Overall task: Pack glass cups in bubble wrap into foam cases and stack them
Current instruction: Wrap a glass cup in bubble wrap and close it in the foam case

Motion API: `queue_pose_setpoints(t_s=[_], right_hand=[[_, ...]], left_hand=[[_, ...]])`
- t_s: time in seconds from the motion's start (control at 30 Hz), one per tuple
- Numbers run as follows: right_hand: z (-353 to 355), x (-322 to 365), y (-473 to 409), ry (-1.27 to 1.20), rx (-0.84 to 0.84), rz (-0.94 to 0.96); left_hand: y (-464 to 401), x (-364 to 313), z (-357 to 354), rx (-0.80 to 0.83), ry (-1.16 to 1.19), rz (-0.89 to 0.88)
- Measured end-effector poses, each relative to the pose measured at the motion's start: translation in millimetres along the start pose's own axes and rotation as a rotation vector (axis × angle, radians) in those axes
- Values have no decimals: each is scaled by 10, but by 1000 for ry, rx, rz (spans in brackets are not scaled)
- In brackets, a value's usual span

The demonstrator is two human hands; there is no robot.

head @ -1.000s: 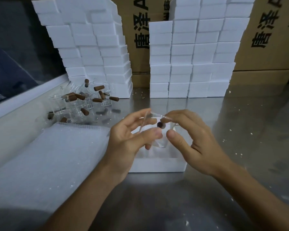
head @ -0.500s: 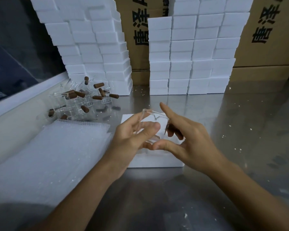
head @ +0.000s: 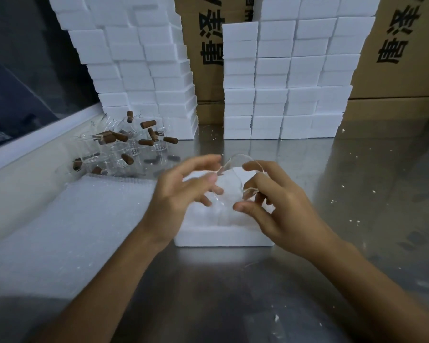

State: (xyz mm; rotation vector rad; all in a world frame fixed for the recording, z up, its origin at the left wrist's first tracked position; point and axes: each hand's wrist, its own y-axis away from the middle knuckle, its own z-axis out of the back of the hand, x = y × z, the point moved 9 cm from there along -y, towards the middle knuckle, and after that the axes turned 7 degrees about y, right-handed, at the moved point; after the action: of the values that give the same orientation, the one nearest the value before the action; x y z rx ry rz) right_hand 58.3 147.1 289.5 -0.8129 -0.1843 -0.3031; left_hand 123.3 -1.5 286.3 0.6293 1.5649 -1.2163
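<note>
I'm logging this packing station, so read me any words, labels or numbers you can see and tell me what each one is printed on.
"唐泽", black, running vertically on the cardboard box between the foam case stacks; above it the print is cut off.
"唐泽", black, running vertically on the right cardboard box; more print at the frame's edge is cut off and unreadable.
No text shows on the foam cases, glass cup or table.

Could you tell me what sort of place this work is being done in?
Most likely a packing station in a warehouse or small factory. Stacks of white foam cases stand against printed cardboard cartons, and loose glass cups with cork stoppers wait on a metal table beside bubble wrap.
</note>
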Motion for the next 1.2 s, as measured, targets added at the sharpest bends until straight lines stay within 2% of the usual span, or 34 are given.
queue_pose_setpoints(t_s=[0.07, 0.13, 0.23, 0.3, 0.43, 0.83, 0.93, 1.0, 1.1, 1.2], right_hand=[[37, -32, -11, -19, -41, -27], [32, -70, -15, -36, -49, -52], [18, -132, -3, -57, -65, -86], [20, -163, 1, -77, -83, -106], [38, -194, 2, -107, -113, -122], [53, -265, 10, -125, -120, -188], [54, -262, 6, -122, -116, -189], [61, -267, 8, -120, -117, -195], [77, -270, 4, -125, -121, -205], [82, -271, 1, -122, -122, -208]], left_hand=[[-14, -96, 339, -259, -169, -68], [28, -130, 681, -494, -536, -64], [91, 18, 1059, -599, -1073, 197], [120, 124, 1198, -591, -1271, 343], [95, 307, 1242, -486, -1334, 489], [68, 367, 1223, -420, -1366, 506], [66, 301, 1201, -467, -1309, 423], [65, 171, 1139, -514, -1281, 300], [43, -95, 972, -542, -1228, 38], [50, -383, 619, -414, -1111, -352]])
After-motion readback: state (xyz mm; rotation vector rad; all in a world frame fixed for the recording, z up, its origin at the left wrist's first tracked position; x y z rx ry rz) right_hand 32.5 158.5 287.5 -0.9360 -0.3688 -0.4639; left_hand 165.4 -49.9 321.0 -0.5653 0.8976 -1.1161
